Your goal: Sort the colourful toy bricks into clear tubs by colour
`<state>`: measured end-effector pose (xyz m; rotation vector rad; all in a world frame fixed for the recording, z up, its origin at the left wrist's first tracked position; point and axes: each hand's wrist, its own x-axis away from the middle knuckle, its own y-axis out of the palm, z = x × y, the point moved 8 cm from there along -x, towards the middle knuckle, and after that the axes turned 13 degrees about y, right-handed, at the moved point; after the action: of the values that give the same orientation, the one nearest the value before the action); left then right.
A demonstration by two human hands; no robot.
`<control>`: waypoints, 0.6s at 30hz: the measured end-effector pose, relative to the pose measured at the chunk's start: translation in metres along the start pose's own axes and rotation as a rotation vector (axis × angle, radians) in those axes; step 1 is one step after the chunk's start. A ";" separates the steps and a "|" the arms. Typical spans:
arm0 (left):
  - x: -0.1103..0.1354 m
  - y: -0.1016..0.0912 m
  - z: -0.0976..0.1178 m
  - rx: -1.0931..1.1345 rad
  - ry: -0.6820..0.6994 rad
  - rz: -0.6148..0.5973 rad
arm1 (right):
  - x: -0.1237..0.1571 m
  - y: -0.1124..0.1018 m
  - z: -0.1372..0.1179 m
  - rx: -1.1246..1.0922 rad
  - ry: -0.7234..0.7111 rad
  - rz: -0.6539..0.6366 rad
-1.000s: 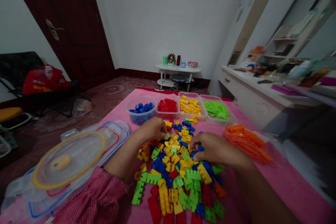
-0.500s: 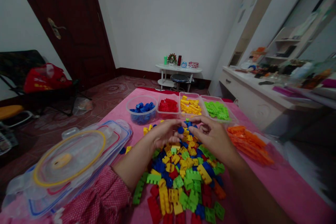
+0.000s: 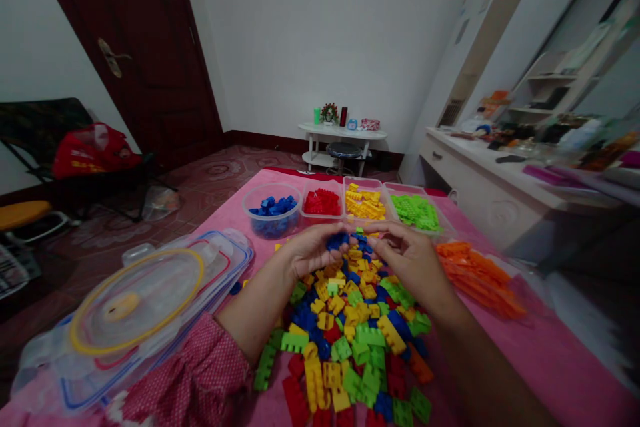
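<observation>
Several blue building blocks (image 3: 337,240) rest in my left hand (image 3: 315,250), its fingers curled around them above the far part of a mixed heap. Opposite it, my right hand (image 3: 407,253) hovers over the same heap, forefinger stretched toward the left fingertips and thumb apart from it. Its other fingers are partly hidden, and I see no block plainly held there. Below both hands spreads the heap of yellow, green, blue and red blocks (image 3: 350,350) on a pink cloth.
Behind the heap stand a round tub of blue blocks (image 3: 243,203) and boxes of red (image 3: 323,202), yellow (image 3: 367,205) and green blocks (image 3: 415,212). Orange blocks (image 3: 477,280) lie at the right. Stacked clear lids (image 3: 150,300) cover the cloth's left side (image 3: 227,203).
More blue shows in my left hand, whose fingers have curled in. My right forefinger has stretched left toward the left hand. The whole view has shifted slightly.
</observation>
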<state>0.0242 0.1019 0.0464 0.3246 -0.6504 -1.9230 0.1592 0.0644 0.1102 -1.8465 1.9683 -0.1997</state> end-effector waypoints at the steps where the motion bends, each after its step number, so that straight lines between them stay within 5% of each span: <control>1: -0.003 -0.009 0.015 -0.040 0.063 0.047 | 0.000 -0.002 0.000 0.018 -0.006 0.016; 6: 0.002 -0.084 0.107 -0.575 0.671 0.475 | -0.001 -0.007 0.001 -0.019 0.011 0.040; 9: 0.010 -0.098 0.124 -1.192 0.784 0.604 | -0.004 -0.012 0.007 0.018 0.010 0.061; 11: 0.009 -0.089 0.120 -1.492 0.790 0.551 | -0.007 -0.013 0.012 0.105 0.012 0.076; 14: 0.005 -0.062 0.105 -1.618 0.771 0.335 | -0.010 -0.004 0.023 0.231 0.044 0.024; 18: -0.002 -0.037 0.068 -1.573 0.440 -0.096 | -0.008 0.011 0.032 0.425 0.088 -0.154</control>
<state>-0.0366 0.1352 0.0803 -0.2485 1.1871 -1.7998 0.1621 0.0797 0.0786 -1.7239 1.6738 -0.6992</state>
